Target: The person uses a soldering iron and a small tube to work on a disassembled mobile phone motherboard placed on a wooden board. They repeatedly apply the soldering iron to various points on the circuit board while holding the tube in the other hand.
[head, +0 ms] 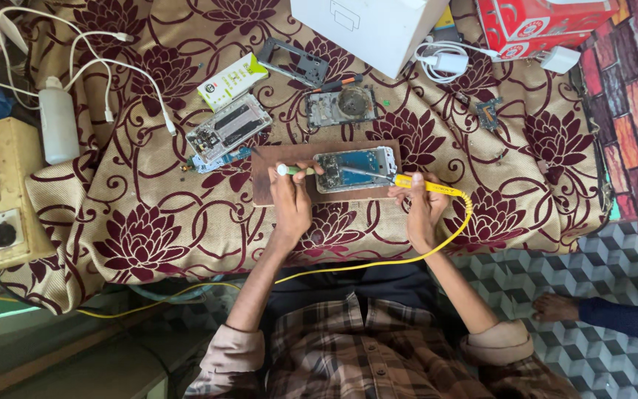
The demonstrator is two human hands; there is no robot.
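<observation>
While the left hand [290,198] pinches the green-tipped tool [295,170] and the right hand [422,207] grips the yellow soldering iron [426,185], best keep the opened phone [354,170] steady on the board [275,188].

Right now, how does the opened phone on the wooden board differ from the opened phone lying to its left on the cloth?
The phone on the board lies level across the wooden board; the phone on the cloth sits tilted on the patterned cloth. The phone on the board shows blue inside, the phone on the cloth silver and black. The left hand and right hand work on the phone on the board; the phone on the cloth lies untouched. Both are open.
</observation>
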